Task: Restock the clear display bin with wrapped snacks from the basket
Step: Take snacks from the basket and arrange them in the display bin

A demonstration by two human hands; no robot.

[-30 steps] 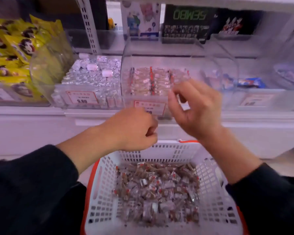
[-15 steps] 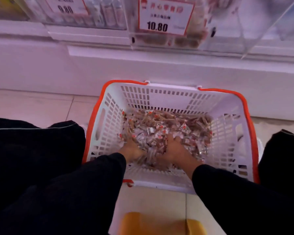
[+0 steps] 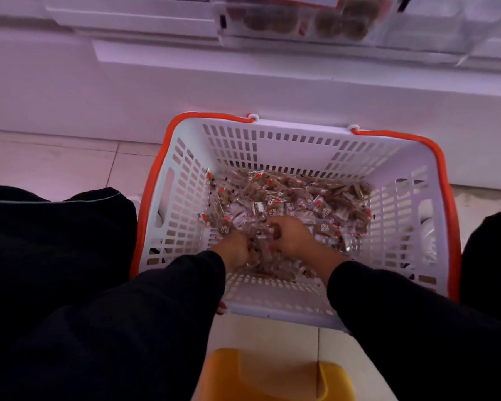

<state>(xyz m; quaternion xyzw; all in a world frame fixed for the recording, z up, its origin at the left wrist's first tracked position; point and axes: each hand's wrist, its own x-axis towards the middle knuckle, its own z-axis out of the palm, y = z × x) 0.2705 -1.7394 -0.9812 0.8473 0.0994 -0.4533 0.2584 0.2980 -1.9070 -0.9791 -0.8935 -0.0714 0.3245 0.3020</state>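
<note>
Both hands are down in the basket [image 3: 272,140], fingers curled into the heap of snacks [image 3: 301,198]: the left hand [image 3: 234,250] and right hand [image 3: 291,234] sit close together at the near side of the pile, each closed round a clutch of wrapped pieces, with more bunched between them. How much each holds is hard to tell, as the fingertips are buried. Most of the basket floor is covered in snacks, so plenty of stock is left to move. Only the bottom front of the bin [image 3: 301,21] shows, up on the shelf at the top edge, with some brown pieces behind its clear wall; its fill level cannot be seen. By my reading this is the scooping stage of one more load, and lifting it up to the bin is not yet done
</note>
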